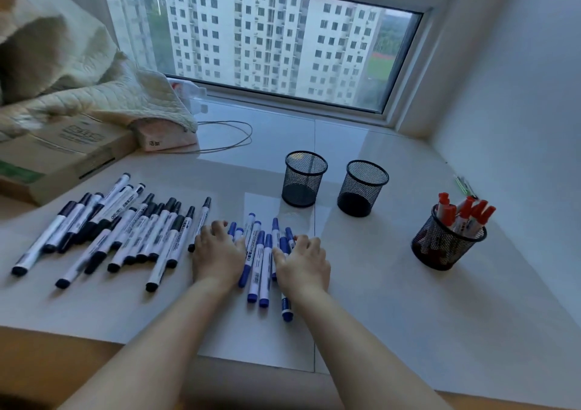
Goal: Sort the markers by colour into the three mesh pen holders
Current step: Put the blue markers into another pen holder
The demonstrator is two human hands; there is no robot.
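Several blue markers [262, 262] lie bunched on the white sill between my hands. My left hand [217, 252] lies palm down against the bunch's left side. On the right side, my right hand [303, 262] rests with its thumb on the markers. Neither hand has lifted a marker. Several black markers [125, 230] are spread out to the left. Two empty black mesh holders [303, 180] [361, 189] stand behind the blue bunch. A third mesh holder [440, 249] at the right contains several red markers [462, 218].
A cardboard box [63, 155] and a quilted cloth [78, 73] fill the back left, with a tissue pack [166, 139] and a looped cable [232, 139] beside them. The window [267, 38] is behind. Green pens [463, 185] lie by the right wall.
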